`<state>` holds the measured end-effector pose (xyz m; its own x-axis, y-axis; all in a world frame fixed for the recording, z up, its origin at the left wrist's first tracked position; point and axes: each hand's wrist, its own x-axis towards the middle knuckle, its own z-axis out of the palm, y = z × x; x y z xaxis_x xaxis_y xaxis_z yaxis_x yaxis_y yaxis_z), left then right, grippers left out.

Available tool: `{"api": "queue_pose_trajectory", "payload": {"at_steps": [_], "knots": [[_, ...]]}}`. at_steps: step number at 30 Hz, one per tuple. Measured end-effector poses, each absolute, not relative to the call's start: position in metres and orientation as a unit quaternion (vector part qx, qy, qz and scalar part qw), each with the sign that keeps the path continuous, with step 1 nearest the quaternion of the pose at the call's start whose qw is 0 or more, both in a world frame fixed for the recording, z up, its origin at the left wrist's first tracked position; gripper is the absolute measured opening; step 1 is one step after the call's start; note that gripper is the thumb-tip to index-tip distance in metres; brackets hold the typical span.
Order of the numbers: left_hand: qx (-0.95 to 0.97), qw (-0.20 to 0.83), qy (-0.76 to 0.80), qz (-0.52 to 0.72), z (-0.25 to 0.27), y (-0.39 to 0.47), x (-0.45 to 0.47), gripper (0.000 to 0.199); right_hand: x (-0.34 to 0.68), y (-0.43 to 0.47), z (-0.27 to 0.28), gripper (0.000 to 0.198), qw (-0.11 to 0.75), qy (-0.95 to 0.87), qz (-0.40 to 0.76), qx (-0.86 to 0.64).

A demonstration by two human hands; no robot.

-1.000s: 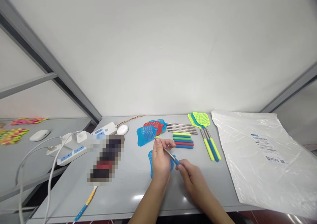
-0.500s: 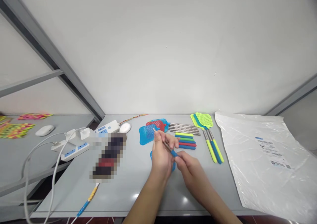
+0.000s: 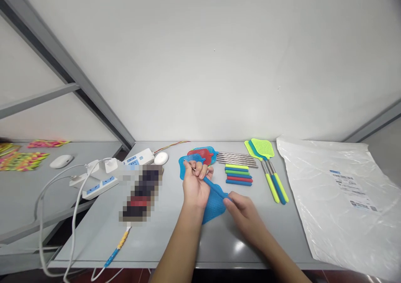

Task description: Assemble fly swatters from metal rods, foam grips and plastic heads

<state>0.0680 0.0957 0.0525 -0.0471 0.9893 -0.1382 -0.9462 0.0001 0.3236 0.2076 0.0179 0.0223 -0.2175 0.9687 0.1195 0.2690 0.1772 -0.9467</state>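
My left hand is palm up, its fingers curled round a thin metal rod. A blue handle sleeve slants down from the rod towards my right hand, which pinches its lower end. Under the sleeve, a blue mesh swatter head lies on the grey table, partly covered by my left hand. Beyond my left fingers are another blue head and a red swatter head, overlapping. Several metal rods lie side by side behind a row of coloured handle sleeves.
Three swatters with heads, rods and handles lie at the right, by a large white plastic bag. On the left are a blurred-out dark object, power strips, white cables and a round white device.
The blue sleeve now shows at greater length between my hands, and my right hand sits farther from my left. My left palm has turned upward. The view has shifted slightly.
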Motion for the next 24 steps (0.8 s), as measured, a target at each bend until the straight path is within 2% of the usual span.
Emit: {"api": "queue_pose_trajectory", "payload": {"at_steps": [10,15,20,22,24], "knots": [[0.070,0.738,0.174,0.648,0.044,0.089,0.078,0.030,0.210,0.010,0.007,0.041,0.429,-0.638,0.389,-0.508],[0.179,0.761,0.203,0.590,0.044,0.074,0.094,0.029,0.209,0.013,-0.001,0.037,0.407,-0.661,0.396,-0.491],[0.274,0.742,0.243,0.562,0.037,0.063,0.104,0.032,0.211,0.008,-0.005,0.033,0.395,-0.665,0.375,-0.512],[0.304,0.735,0.255,0.550,0.038,0.060,0.099,0.036,0.217,0.008,-0.002,0.030,0.426,-0.635,0.364,-0.531],[0.358,0.750,0.275,0.483,0.041,0.056,0.092,0.039,0.224,0.009,0.004,0.027,0.478,-0.600,0.349,-0.538]]}}
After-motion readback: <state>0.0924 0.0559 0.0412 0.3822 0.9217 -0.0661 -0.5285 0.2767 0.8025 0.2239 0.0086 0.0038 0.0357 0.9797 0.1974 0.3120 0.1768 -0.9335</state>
